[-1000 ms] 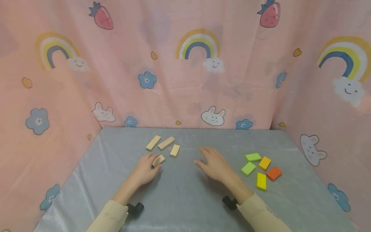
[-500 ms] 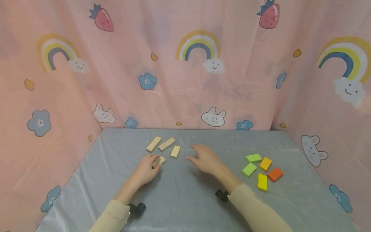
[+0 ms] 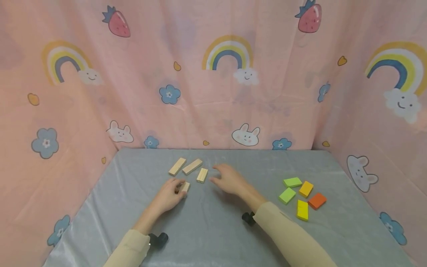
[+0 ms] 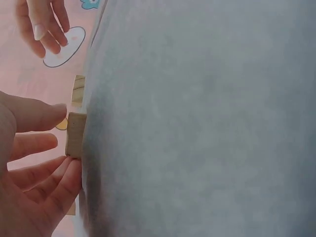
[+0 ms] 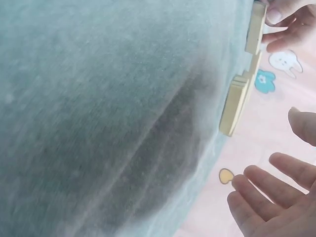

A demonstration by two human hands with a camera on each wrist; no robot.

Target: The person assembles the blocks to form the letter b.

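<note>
My left hand (image 3: 168, 196) holds a small plain wooden block (image 3: 185, 187) on the cloth, thumb on one side and fingertips on the other. In the left wrist view, fingertips meet the lower end of that block (image 4: 75, 136), while the thumb lies by its upper end. My right hand (image 3: 230, 181) hovers with fingers spread, just right of a second wooden block (image 3: 202, 175). Its fingers (image 5: 266, 187) hold nothing in the right wrist view. Farther back lie two longer wooden blocks, a left one (image 3: 177, 167) and a right one (image 3: 192, 167).
To the right lie several coloured blocks: light green (image 3: 292, 182), orange-yellow (image 3: 306, 189), yellow (image 3: 302, 210) and red-orange (image 3: 317, 201). A grey cloth (image 3: 213, 230) covers the table. Pink printed curtains (image 3: 213, 111) enclose the back and sides.
My right hand has moved left and a little farther away, toward the second wooden block. The block at my left hand has turned so its long side points more away from me.
</note>
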